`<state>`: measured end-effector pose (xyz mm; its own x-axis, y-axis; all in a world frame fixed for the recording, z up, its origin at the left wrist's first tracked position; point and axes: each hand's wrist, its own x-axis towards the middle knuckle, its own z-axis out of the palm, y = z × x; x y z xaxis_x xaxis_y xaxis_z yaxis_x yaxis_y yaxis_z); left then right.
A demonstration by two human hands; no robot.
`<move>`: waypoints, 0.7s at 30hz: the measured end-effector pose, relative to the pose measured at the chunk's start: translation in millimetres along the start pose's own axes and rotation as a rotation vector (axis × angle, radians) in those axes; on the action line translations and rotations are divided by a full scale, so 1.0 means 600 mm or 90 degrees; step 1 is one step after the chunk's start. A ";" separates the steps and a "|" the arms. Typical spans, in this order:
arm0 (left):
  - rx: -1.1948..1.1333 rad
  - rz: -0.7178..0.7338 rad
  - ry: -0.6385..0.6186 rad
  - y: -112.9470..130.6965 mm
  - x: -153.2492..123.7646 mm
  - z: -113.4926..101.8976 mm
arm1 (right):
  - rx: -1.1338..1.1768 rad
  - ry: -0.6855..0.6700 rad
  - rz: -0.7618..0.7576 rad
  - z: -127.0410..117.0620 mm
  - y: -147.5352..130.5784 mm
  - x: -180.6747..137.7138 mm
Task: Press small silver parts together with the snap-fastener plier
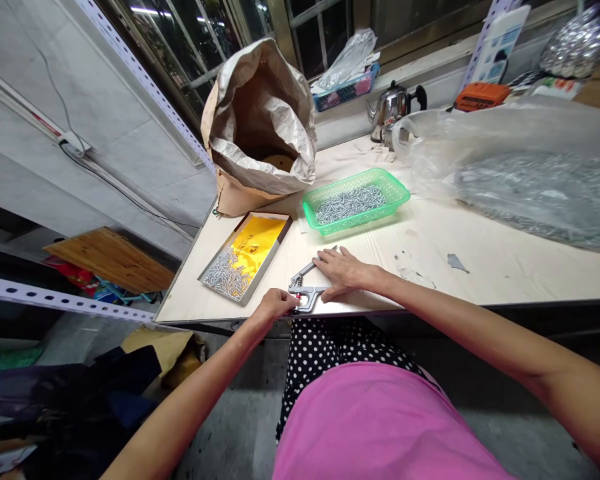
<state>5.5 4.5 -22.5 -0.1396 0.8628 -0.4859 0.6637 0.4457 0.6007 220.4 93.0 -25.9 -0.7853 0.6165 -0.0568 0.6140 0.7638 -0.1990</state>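
Observation:
A small grey metal hand press tool (pixel 304 293) lies at the near edge of the pale table (pixel 480 260). My right hand (pixel 343 270) rests on top of its lever handle, fingers pressed down over it. My left hand (pixel 276 305) is curled in a pinch at the tool's near end, and whatever small piece it holds is hidden. A yellow-lined flat box (pixel 245 257) with small metal parts sits just left of the tool. A green plastic basket (pixel 356 200) filled with several more metal parts stands behind it.
A large open paper sack (pixel 260 127) stands at the back left corner. A clear plastic bag (pixel 520 167) of metal parts covers the right side. A steel kettle (pixel 393 107) stands by the window. Shelving rails and clutter lie to the left below the table.

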 end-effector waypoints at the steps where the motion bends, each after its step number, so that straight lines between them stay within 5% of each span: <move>1: 0.000 -0.003 0.001 0.000 0.000 0.000 | 0.009 -0.001 -0.003 0.000 0.002 0.000; 21: -0.009 0.004 0.028 -0.005 -0.001 0.004 | 0.007 0.030 0.054 -0.004 -0.001 -0.016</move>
<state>5.5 2.0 -25.6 -0.1679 0.8755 -0.4531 0.6542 0.4428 0.6132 227.5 87.1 -22.9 -0.7255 0.6877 -0.0285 0.6774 0.7061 -0.2063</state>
